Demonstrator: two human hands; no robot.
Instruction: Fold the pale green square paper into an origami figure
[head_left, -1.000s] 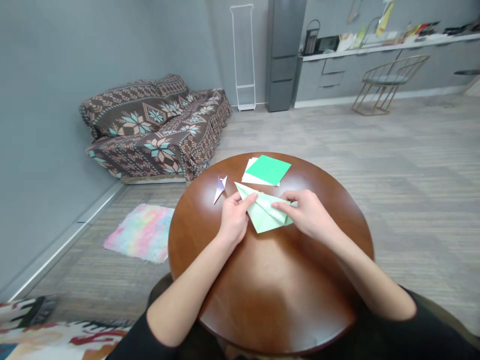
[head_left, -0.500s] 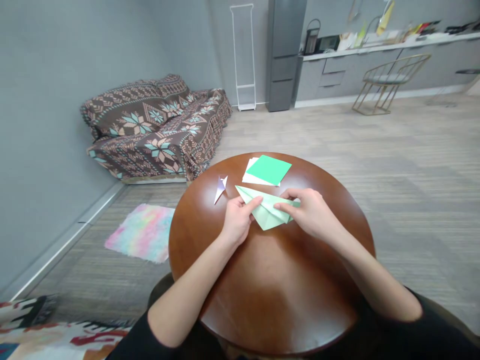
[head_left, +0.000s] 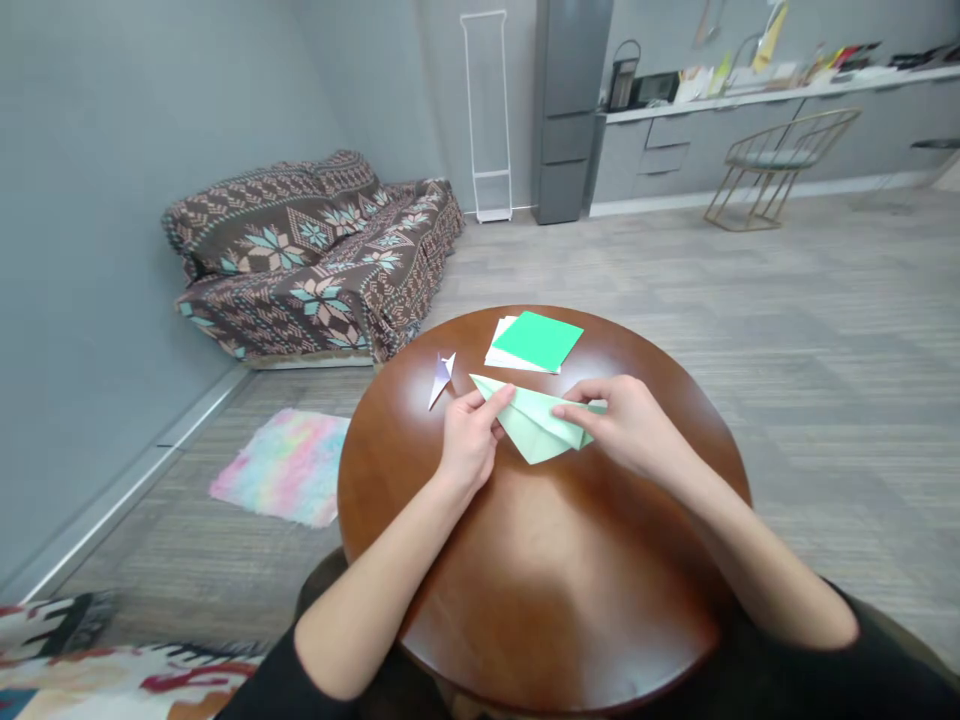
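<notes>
A pale green sheet of folded origami paper (head_left: pixel 534 425) is held between both hands, over the middle of the round table. My left hand (head_left: pixel 471 432) pinches its left part, thumb on top and fingers beneath. At the right end, my right hand (head_left: pixel 619 418) grips the paper between thumb and fingers. A fold runs lengthwise across the sheet, and one corner points down toward me. Part of its right end is hidden behind my right fingers.
Beyond the hands lies a stack of square paper (head_left: pixel 538 340), bright green on top with white below. A small purple and white folded paper piece (head_left: pixel 441 380) lies on the left of the brown table (head_left: pixel 555 600). A patterned sofa (head_left: pixel 315 260) stands behind.
My left hand has slid slightly left along the paper, its thumb now nearer the left tip. My right hand has shifted a little to the right, still pinching.
</notes>
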